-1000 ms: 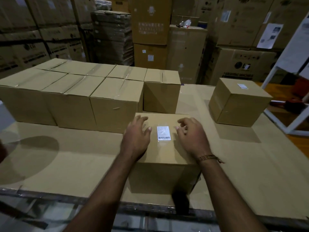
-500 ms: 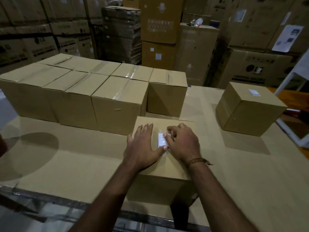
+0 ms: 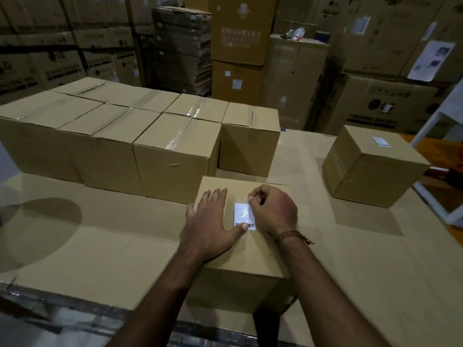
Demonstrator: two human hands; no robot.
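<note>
Left of the near carton [image 3: 240,254] I had a broad stretch of bare bench [image 3: 112,246], open as far as the block of taped cartons [image 3: 112,141], which walled off the far left and stood just behind the near carton with no passable gap. On the right, a wide lane ran between the near carton and the lone carton [image 3: 375,171], through to the bench's far edge. A white frame [image 3: 433,126] closed the far right.

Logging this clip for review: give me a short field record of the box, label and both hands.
box: on cardboard-covered table, nearest the person
label: white, barcoded, on the box top
left hand: flat on box top, thumb pressing label's lower edge
right hand: curled fingers pinch label's upper right corner
nearby: taped boxes behind left; labelled box at right
</note>
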